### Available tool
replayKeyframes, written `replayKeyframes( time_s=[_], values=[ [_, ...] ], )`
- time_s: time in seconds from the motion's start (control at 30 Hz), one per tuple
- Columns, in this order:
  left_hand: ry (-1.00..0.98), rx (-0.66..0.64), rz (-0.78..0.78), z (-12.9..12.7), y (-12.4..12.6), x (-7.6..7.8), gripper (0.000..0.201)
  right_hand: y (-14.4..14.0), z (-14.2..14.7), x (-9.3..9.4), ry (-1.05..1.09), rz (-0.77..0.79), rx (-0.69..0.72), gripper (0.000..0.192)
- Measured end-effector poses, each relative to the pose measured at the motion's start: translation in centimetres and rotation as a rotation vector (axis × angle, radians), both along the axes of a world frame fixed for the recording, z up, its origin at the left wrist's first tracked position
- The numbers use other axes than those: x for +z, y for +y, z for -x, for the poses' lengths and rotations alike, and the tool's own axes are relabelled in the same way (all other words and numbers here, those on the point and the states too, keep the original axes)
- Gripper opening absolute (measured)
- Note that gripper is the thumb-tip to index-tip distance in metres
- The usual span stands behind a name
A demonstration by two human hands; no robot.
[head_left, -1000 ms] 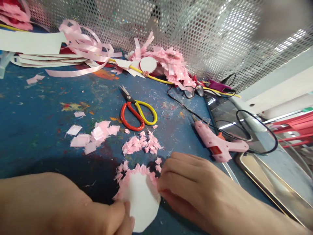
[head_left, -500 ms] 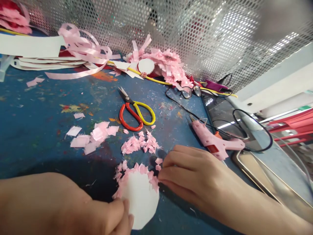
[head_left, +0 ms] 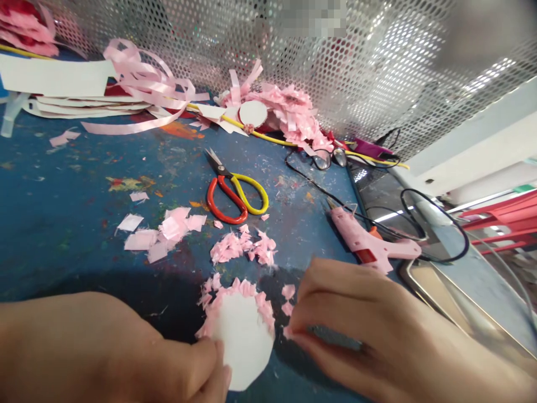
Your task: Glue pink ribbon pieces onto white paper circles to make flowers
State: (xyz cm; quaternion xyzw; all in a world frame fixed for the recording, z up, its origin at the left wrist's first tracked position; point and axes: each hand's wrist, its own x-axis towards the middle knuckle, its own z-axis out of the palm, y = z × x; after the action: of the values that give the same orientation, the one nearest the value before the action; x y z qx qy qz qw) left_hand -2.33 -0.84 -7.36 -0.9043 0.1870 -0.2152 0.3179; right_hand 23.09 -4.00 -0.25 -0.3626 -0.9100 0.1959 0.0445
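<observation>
Head view: at the lower left of the frame, the left hand (head_left: 113, 347) holds the lower left edge of a white card (head_left: 247, 341) between thumb and fingers. The card lies at the bottom centre, between the two hands: touching the left, just beside the right. A frill (head_left: 241, 288) of pink bits runs along its top and upper sides; its lower part is bare.

The right hand (head_left: 369, 319), at the lower right, is apart from the card, its thumb and finger drawn narrow at the tips on a small pink piece (head_left: 287, 332). Two loose bits (head_left: 288, 298) lie just above those fingertips.

Above the card, near the centre, sits a crumpled pink heap (head_left: 229, 247); left of it are flat pink squares (head_left: 170, 229). Scissors (head_left: 225, 174) with one red and one yellow handle lie above the heap, blades to the upper left. Right of centre rests a pink glue gun (head_left: 356, 235), beyond the right hand.

Along the back of the blue table (head_left: 75, 179) are pink ribbon (head_left: 146, 84) at the upper left, a white disc (head_left: 253, 113) at the upper centre and glasses (head_left: 322, 160) right of it, before a metal mesh (head_left: 201, 39).
</observation>
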Motion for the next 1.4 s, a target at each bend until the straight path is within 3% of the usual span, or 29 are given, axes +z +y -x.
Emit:
replayKeyframes(
  time_s=[0.27, 0.5, 0.67, 0.83, 1.0, 1.23, 1.4],
  values=[
    [-0.069, 0.037, 0.076, -0.2, -0.1, -0.1, 0.022, -0.9, 1.4, -1.7, 0.085, -0.016, -0.127, 0.019],
    [-0.029, 0.026, 0.052, -0.1, -0.3, -0.1, 0.026, -0.2, 0.2, 0.0, 0.125, 0.175, -0.149, 0.014],
    [0.001, 0.066, 0.038, -0.1, -0.3, 0.1, 0.027, -0.4, -0.6, 0.0, 0.041, -0.085, -0.180, 0.017],
    [0.008, 0.031, 0.002, -0.3, 0.0, 0.0, 0.027, -0.4, -0.2, -0.8, -0.045, -0.008, -0.007, 0.031],
    [0.008, 0.017, -0.031, -0.2, 0.0, -0.3, 0.027, -0.5, -0.3, -0.8, -0.061, -0.053, 0.033, 0.038],
    [0.078, -0.030, -0.156, 0.0, -0.1, -0.4, 0.030, -0.8, -0.3, -1.6, 0.010, -0.145, -0.060, 0.025],
    [0.065, -0.030, -0.188, 0.2, -0.1, -0.8, 0.032, -1.5, 0.4, -1.7, 0.076, -0.153, -0.062, 0.027]
  ],
)
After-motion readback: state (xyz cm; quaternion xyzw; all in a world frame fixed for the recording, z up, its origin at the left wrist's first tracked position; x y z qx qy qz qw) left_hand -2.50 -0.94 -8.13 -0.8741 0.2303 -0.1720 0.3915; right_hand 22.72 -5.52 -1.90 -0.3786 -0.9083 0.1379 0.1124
